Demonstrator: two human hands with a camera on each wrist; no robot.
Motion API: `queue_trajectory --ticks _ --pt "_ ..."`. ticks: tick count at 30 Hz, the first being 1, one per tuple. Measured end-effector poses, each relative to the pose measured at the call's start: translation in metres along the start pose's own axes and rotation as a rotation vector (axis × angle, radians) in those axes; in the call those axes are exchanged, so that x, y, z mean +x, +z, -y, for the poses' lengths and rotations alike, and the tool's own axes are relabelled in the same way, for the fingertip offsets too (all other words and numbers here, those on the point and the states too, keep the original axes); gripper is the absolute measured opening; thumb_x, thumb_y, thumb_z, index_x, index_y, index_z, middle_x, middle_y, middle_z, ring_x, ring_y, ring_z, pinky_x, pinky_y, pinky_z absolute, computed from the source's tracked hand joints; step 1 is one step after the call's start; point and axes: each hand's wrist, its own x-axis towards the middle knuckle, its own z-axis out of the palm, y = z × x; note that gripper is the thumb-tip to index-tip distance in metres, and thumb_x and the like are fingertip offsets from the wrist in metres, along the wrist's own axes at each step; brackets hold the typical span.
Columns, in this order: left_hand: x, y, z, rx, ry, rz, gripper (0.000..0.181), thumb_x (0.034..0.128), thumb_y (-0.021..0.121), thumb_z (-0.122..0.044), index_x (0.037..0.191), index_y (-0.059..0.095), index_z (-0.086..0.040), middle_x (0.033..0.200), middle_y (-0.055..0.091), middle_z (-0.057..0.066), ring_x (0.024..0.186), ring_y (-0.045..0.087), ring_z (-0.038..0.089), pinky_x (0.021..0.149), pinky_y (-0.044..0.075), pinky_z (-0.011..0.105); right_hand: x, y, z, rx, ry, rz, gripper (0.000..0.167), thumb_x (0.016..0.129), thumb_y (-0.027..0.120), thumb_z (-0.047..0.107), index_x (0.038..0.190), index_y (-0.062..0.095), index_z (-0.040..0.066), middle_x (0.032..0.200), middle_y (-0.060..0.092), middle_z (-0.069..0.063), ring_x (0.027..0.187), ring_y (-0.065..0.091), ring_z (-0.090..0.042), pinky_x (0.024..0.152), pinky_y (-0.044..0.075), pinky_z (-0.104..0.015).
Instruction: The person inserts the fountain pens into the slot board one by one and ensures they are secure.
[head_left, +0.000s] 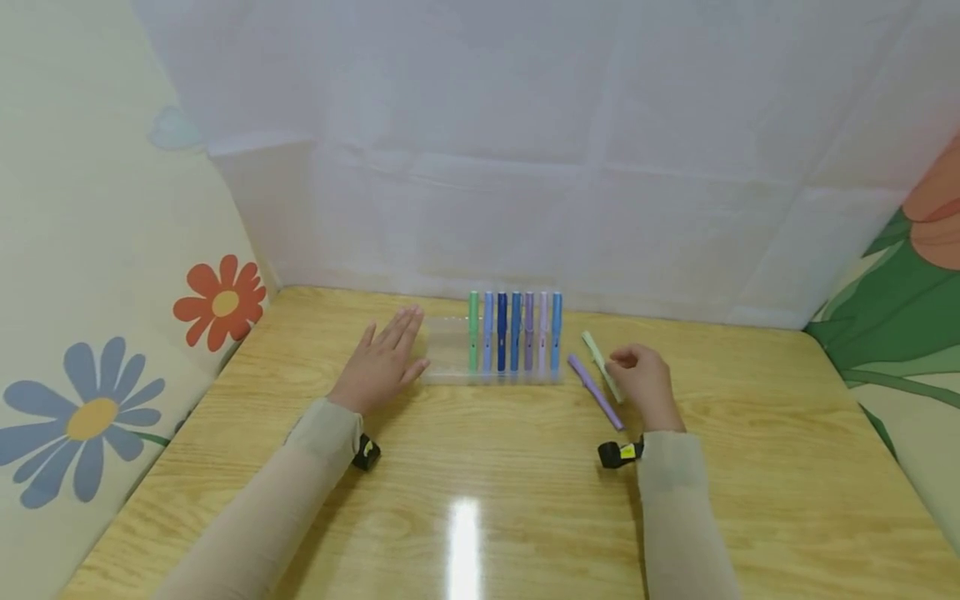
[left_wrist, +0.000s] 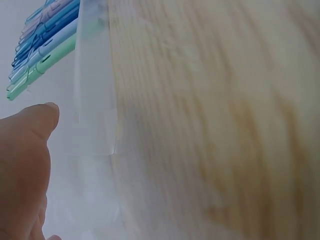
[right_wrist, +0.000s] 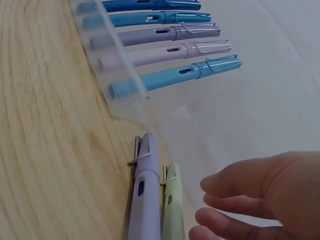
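Note:
A clear pen rack (head_left: 450,377) stands upright with several pens, among them a green pen (head_left: 473,332), a dark blue pen (head_left: 502,333) and a light blue pen (right_wrist: 170,78) at the right end. My left hand (head_left: 382,360) rests with fingers extended at the rack's left end, its thumb near the rack's side. To the right of the rack, a purple pen (head_left: 595,392) and a pale green pen (head_left: 602,365) lie on the table, side by side. My right hand (head_left: 643,382) hovers just right of the pale green pen, fingers loosely bent, with nothing visible between them.
The wooden table (head_left: 480,467) backs onto a white cloth (head_left: 480,167). Flower-patterned walls (head_left: 90,250) stand on both sides. A light reflection shows at the table's front.

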Motion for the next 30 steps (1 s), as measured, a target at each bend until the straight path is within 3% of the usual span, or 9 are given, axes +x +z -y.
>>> queue_trajectory --ticks 5,13,24,30 --pt "-0.0003 -0.0011 -0.0007 -0.009 -0.002 -0.002 0.079 0.1072 0.049 -0.040 0.161 0.008 0.001 0.168 0.011 0.018 0.155 0.013 0.034 0.121 0.013 0.066 -0.0008 0.0015 -0.0016 -0.005 0.048 0.033 0.029 0.096 0.065 0.011 0.118 0.066 -0.007 0.114 0.066 -0.025 0.104 0.062 -0.036 0.092 0.053 -0.046" --pt "0.0004 -0.0021 -0.0014 -0.006 -0.003 -0.002 0.079 0.1072 0.049 -0.040 0.161 0.007 0.001 0.168 0.011 0.018 0.155 0.012 0.035 0.120 0.013 0.066 0.0011 0.0036 -0.0066 -0.024 0.047 0.028 0.027 0.091 0.067 0.009 0.112 0.069 -0.008 0.109 0.069 -0.023 0.100 0.064 -0.036 0.089 0.054 -0.046" --pt "0.0003 -0.0012 -0.0014 -0.003 -0.006 0.000 0.080 0.1069 0.049 -0.040 0.161 0.008 0.002 0.168 0.012 0.019 0.154 0.013 0.035 0.121 0.013 0.066 -0.0001 0.0086 -0.0081 -0.038 0.037 -0.005 0.022 0.086 0.072 0.005 0.103 0.071 -0.009 0.097 0.071 -0.021 0.088 0.064 -0.032 0.077 0.056 -0.040" --pt "0.0003 -0.0014 -0.0015 -0.008 -0.008 0.003 0.080 0.1069 0.049 -0.039 0.161 0.008 0.001 0.168 0.012 0.019 0.154 0.013 0.035 0.121 0.013 0.065 0.0004 0.0096 -0.0069 -0.051 0.061 -0.012 0.020 0.086 0.069 0.005 0.102 0.071 -0.008 0.094 0.070 -0.020 0.081 0.063 -0.029 0.065 0.054 -0.031"
